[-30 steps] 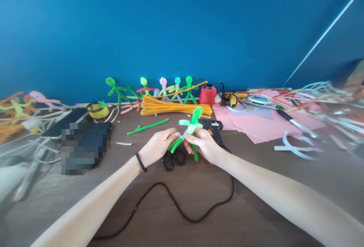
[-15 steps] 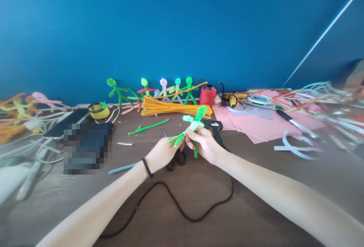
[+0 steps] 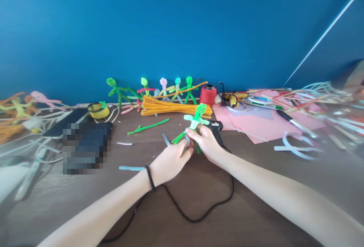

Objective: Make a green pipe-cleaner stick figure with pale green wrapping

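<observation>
A green pipe cleaner figure (image 3: 200, 111) with pale mint arms and torso is upright in the middle. My right hand (image 3: 207, 141) pinches it at the lower body, its green legs hanging below. Close against it on the left, my left hand (image 3: 172, 159) is closed with thumb and fingers on a pale grey-blue pipe cleaner (image 3: 187, 137) at the figure's legs. One green leg points left over my left fingers. Scissors (image 3: 165, 138) lie under the left hand, with only the blades showing. A cut light blue pipe cleaner (image 3: 131, 168) lies by the left wrist.
Behind my hands lies a bundle of orange pipe cleaners (image 3: 170, 106). Several finished figures (image 3: 189, 87) lean along the blue wall. A black glue gun (image 3: 217, 131) is beside my right hand, its cord looping in front. Pink paper (image 3: 256, 125) lies right, phones (image 3: 91, 144) left.
My left hand has shifted slightly right and lower, its fingers now on the grey-blue pipe cleaner by the legs. The figure has turned more upright, and more of the scissor blades shows.
</observation>
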